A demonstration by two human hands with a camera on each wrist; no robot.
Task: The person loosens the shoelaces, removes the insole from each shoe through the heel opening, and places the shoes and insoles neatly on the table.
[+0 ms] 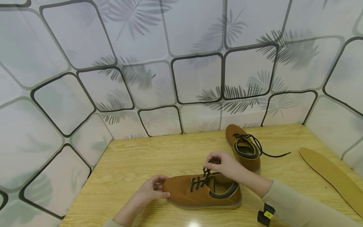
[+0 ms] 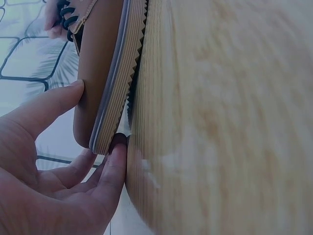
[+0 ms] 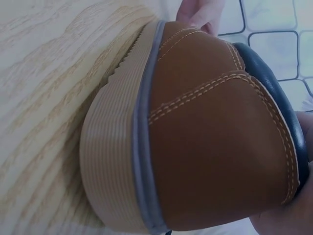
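Note:
A brown leather shoe (image 1: 181, 192) sits sideways on the table near its front, toe to the left. My left hand (image 1: 151, 189) holds it by the toe; in the left wrist view the thumb (image 2: 63, 100) presses the upper while the fingers reach beneath the ridged sole (image 2: 110, 115). Above the shoe's opening, my right hand (image 1: 225, 164) pinches the black shoelace (image 1: 206, 172), drawn up from the eyelets. The right wrist view is filled by the stitched heel (image 3: 220, 152) and its thick pale sole.
Behind the right hand stands a second brown shoe (image 1: 233, 132), its black lace (image 1: 275, 155) trailing right over the table. A tan insole (image 1: 331, 176) lies at the right side. Patterned wall covering (image 1: 198, 78) closes off the back and sides of the wooden table (image 1: 136, 157).

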